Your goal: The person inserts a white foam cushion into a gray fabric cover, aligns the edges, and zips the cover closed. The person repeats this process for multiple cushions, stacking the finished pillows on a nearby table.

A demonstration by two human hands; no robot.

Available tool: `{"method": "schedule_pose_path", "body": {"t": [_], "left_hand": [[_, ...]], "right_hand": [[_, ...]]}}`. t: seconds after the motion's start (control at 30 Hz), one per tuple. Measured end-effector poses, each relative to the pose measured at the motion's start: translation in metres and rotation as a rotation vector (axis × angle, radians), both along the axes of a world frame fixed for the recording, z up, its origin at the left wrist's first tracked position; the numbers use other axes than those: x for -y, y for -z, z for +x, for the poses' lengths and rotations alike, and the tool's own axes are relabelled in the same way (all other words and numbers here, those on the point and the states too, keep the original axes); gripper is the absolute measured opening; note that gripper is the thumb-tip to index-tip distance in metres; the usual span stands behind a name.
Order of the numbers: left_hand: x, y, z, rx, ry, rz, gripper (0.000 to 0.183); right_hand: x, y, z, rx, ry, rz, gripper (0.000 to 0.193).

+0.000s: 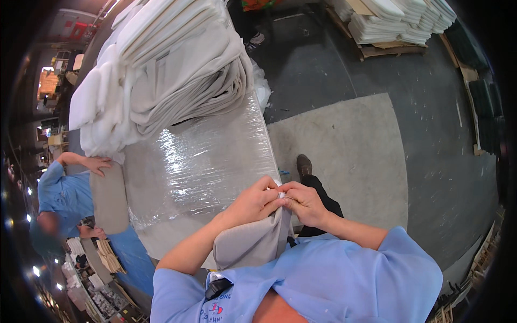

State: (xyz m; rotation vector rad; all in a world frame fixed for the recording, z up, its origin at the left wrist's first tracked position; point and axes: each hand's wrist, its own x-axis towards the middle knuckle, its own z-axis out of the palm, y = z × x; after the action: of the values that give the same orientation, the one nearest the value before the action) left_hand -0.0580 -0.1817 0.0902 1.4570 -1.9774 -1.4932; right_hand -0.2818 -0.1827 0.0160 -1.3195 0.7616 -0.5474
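Note:
A grey-beige fabric cover [247,243], folded and bulky, lies across the table's near right corner against my body. My left hand [254,201] is closed on its far end, with thumb and fingertips pinching the edge. Right beside it, my right hand [305,204] pinches the same spot, and the fingertips of both hands meet. A small bit of white material [280,194] shows between the fingers; what it is I cannot make out. Beyond the hands stretches the table [215,161], its top wrapped in shiny clear plastic film.
White foam pads [167,32] and a stack of grey covers [199,102] are piled on the table's far end. At left, a co-worker [67,188] handles a grey cushion [109,199]. More white pads [377,24] rest on a pallet [393,50]. A cardboard sheet [350,145] covers part of the floor.

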Motion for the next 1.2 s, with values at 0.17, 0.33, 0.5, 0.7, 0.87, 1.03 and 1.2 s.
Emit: {"method": "schedule_pose_path", "body": {"t": [0.17,0.33,0.5,0.7,0.87,1.03,1.2], "left_hand": [[0.004,0.038,0.018,-0.219,-0.103,0.159,0.029],[0.001,0.060,0.026,-0.367,-0.123,0.276,0.032],[0.005,0.072,0.035,-0.375,-0.114,0.403,0.035],[0.015,0.090,0.037,-0.331,-0.106,0.583,0.042],[0.008,0.124,0.033,-0.235,-0.202,0.730,0.050],[0.008,0.146,0.032,-0.244,-0.277,0.784,0.050],[-0.010,0.144,0.011,-0.194,-0.315,0.383,0.050]], "right_hand": [[0.001,0.016,0.013,0.135,0.082,0.404,0.022],[-0.001,0.024,0.019,0.151,0.117,0.497,0.028],[-0.003,0.028,0.023,0.120,0.142,0.516,0.032],[-0.003,0.037,0.032,0.019,0.198,0.639,0.035],[-0.010,0.074,0.034,-0.166,0.153,0.687,0.036],[-0.017,0.117,0.036,-0.145,0.106,0.708,0.038],[-0.030,0.096,0.030,-0.027,0.170,0.895,0.037]]}}
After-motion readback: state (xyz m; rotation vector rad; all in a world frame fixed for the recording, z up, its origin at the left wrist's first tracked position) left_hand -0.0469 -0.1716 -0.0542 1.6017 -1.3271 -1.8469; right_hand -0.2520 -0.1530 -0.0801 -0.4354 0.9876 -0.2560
